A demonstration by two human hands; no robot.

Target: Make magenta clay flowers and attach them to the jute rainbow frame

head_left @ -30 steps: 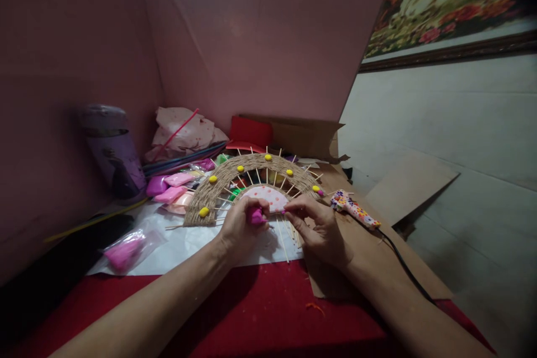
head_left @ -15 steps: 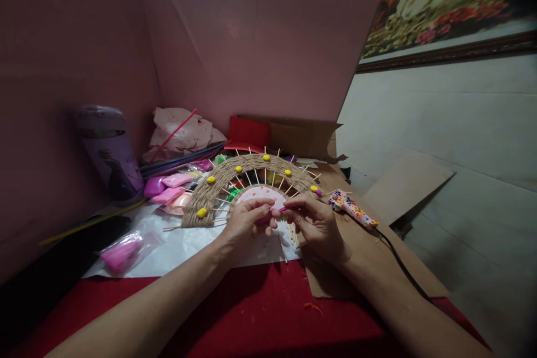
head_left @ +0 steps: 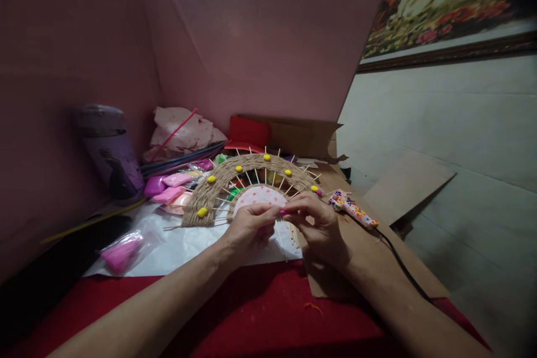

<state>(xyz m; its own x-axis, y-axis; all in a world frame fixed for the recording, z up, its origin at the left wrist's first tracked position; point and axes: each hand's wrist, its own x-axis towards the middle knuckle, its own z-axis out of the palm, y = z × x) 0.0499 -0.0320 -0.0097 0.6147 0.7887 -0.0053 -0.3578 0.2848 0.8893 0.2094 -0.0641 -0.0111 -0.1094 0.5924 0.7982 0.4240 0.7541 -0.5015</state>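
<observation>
Between the fingertips of both hands is a small piece of magenta modelling clay [head_left: 282, 212]. My left hand [head_left: 254, 225] pinches it from the left, its other fingers curled under. From the right, thumb and forefinger of my right hand [head_left: 316, 224] close on the same piece. Just beyond the hands lies a fan-shaped craft of twine woven on thin sticks [head_left: 200, 193]. Yellow clay dots [head_left: 239, 169] sit along its twine band, and one magenta dot [head_left: 319, 193] touches the yellow one at the right end. Its inner half-circle of spotted pink cloth [head_left: 260, 196] is partly hidden by my hands.
A flower-patterned glue gun [head_left: 352, 210] with a black cord rests on cardboard [head_left: 377, 251] at right. Bags of pink clay [head_left: 121, 251] lie on white sheeting [head_left: 168, 246] at left, near a purple tumbler [head_left: 109, 156]. Folded cloth [head_left: 180, 131] and a pink panel [head_left: 251, 39] stand behind.
The fingertips have come closer together around the magenta clay, and my left fingers have curled in. More of the spotted cloth shows. The craft stays where it was.
</observation>
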